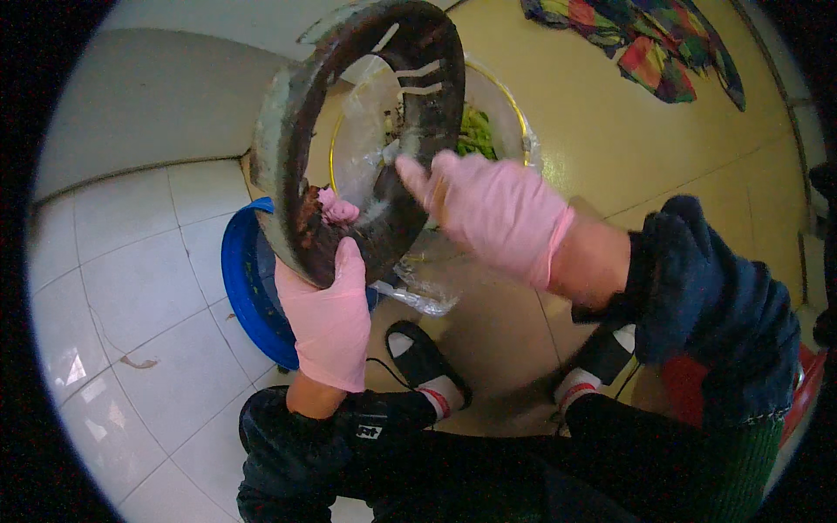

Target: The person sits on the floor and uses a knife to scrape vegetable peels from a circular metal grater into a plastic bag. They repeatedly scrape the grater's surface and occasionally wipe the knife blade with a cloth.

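A dark, dirty ring-shaped part, perhaps a cover, is tilted up before me. It has several slots and a grey-green worn outer side. My left hand, in a pink glove, grips its lower end with the thumb on the near face. Just above that thumb sits a small pink lump beside a rusty brown patch. I cannot tell whether it is a wad or fingertips. My pink-gloved right hand is at the ring's right rim, index finger stretched over it. It is blurred, and its other fingers are partly hidden.
Behind the ring stands a bin with a yellow rim and clear plastic liner, holding green leaves and scraps. A blue basin is at the left. Patterned cloth lies on the tan floor. My slippered feet are below.
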Action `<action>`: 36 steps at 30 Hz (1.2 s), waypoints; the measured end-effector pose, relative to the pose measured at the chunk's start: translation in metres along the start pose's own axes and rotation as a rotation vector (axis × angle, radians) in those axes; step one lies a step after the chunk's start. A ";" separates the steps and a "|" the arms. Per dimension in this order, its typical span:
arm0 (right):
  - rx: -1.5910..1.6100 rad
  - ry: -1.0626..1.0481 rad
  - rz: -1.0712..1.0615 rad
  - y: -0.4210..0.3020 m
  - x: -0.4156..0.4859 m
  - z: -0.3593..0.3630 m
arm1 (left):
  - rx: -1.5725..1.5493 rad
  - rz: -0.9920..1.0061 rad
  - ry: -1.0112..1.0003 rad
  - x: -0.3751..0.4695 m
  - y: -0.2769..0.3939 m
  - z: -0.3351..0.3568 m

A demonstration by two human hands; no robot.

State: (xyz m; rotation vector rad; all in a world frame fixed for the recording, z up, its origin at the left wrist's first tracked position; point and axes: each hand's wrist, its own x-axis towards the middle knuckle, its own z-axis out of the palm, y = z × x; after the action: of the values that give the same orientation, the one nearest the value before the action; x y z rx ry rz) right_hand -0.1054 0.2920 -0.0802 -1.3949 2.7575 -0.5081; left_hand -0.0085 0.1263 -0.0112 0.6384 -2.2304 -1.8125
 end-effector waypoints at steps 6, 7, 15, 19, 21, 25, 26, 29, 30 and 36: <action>0.037 -0.166 -0.031 0.008 0.009 -0.009 | 0.021 -0.001 -0.010 0.004 0.003 0.000; -0.046 -0.029 -0.014 0.009 0.009 -0.009 | 0.027 0.010 -0.008 0.004 0.003 0.001; -0.037 -0.025 -0.009 0.010 0.003 -0.016 | 0.062 -0.090 -0.065 0.008 0.028 -0.006; 0.077 -0.012 0.067 0.021 -0.005 -0.029 | 0.152 -0.106 -0.264 0.026 0.049 -0.015; 0.127 0.027 0.088 0.023 -0.017 -0.033 | 0.359 -0.162 -0.372 0.033 0.057 -0.024; 0.121 -0.008 0.062 0.002 -0.032 -0.029 | 0.211 -0.230 -0.385 0.040 0.052 -0.034; 0.078 -0.006 0.048 -0.005 -0.034 -0.028 | 0.238 -0.185 -0.416 0.043 0.049 -0.037; -0.170 -0.051 0.006 -0.025 -0.031 -0.025 | 0.226 -0.133 -0.466 0.047 0.043 -0.044; -0.195 -0.076 0.001 -0.029 -0.027 -0.024 | 0.161 -0.174 -0.450 0.046 0.042 -0.045; -0.232 -0.145 0.077 -0.026 -0.012 -0.021 | 0.061 -0.222 -0.455 0.041 0.043 -0.042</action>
State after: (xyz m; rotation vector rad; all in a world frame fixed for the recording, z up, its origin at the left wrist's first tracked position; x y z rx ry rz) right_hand -0.0807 0.2929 -0.0545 -1.2992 2.8085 -0.0813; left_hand -0.0363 0.0772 0.0353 0.5452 -2.5954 -2.1892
